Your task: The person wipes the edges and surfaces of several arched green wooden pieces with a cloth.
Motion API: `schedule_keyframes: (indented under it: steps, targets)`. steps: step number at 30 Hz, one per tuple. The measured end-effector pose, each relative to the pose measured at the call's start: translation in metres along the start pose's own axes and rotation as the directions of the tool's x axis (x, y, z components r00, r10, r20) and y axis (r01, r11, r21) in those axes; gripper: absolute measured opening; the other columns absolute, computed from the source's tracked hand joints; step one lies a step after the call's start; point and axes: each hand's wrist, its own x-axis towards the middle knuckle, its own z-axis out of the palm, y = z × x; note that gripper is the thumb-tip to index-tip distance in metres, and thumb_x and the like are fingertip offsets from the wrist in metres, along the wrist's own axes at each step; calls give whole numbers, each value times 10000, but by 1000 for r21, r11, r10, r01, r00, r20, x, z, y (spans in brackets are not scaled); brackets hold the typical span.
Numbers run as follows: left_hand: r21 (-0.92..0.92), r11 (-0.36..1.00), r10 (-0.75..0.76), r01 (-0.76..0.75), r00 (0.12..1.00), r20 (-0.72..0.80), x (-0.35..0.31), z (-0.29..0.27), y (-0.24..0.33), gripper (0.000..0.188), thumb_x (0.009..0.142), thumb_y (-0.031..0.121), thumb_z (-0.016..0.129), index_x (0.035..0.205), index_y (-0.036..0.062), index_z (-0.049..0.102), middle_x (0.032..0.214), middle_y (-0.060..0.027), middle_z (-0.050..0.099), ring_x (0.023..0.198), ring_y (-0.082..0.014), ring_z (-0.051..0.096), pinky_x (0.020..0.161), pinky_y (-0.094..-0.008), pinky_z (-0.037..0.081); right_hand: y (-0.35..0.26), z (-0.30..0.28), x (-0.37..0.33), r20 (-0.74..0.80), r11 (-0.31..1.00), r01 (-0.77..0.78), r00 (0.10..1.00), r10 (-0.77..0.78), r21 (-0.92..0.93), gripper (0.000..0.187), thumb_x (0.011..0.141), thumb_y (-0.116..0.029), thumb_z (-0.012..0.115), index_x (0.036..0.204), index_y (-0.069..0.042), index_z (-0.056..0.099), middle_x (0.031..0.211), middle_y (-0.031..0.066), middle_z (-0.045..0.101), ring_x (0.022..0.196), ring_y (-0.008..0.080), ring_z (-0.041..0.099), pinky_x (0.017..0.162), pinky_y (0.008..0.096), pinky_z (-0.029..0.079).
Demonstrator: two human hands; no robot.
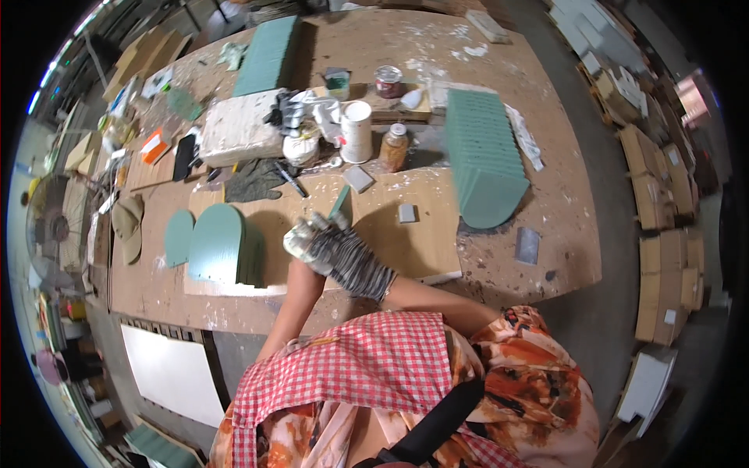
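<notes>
My right hand (pixel 348 259), in a striped grey knit glove with pale, stained fingers, is closed in front of my body above the near part of the table. My left forearm (pixel 299 292) comes up bare to meet it; the left hand's fingers are hidden behind the glove. A thin green board (pixel 339 202), seen nearly edge-on, juts out beyond the gloved fingers; its lower part is covered. To the left stands a stack of round-topped green boards (pixel 216 243), with a smaller green board (pixel 179 237) beside it. A small grey block (pixel 407 213) lies right of my hands.
A long row of green boards (pixel 485 156) stands at the right. Behind my hands are a white cup (pixel 356 132), a jar (pixel 394 147), a dark glove (pixel 256 181), a marker (pixel 291 179) and another grey block (pixel 359 179). More green boards (pixel 267 56) lie farther back.
</notes>
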Motion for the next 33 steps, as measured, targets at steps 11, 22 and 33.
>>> schedule_keyframes:
  steps: [11,22,33]
  targets:
    - [-57,996,-75,68,988,-132,-33,9,-9,159,749,148,621,819,5,622,792,-239,612,767,-415,592,690,-468,470,-39,-38,12,221,998,55,974,-49,-25,432,913,-258,371,1316,-133,464,1350,112,435,1270,333,353,1081,487,171]
    - [69,993,-96,90,992,87,-20,-19,21,317,725,132,647,1024,40,604,758,-204,627,729,-371,614,678,-440,489,5,-15,10,59,969,-123,992,113,212,324,914,-192,408,1138,-10,555,1191,161,547,1173,324,458,1050,486,237]
    - [-26,998,-64,65,996,60,-29,-36,24,194,730,166,648,841,8,631,747,-205,621,730,-372,608,663,-450,483,35,-1,-1,-91,997,70,993,-73,-36,484,935,-298,382,1302,16,411,1331,184,444,1279,339,363,1096,486,170]
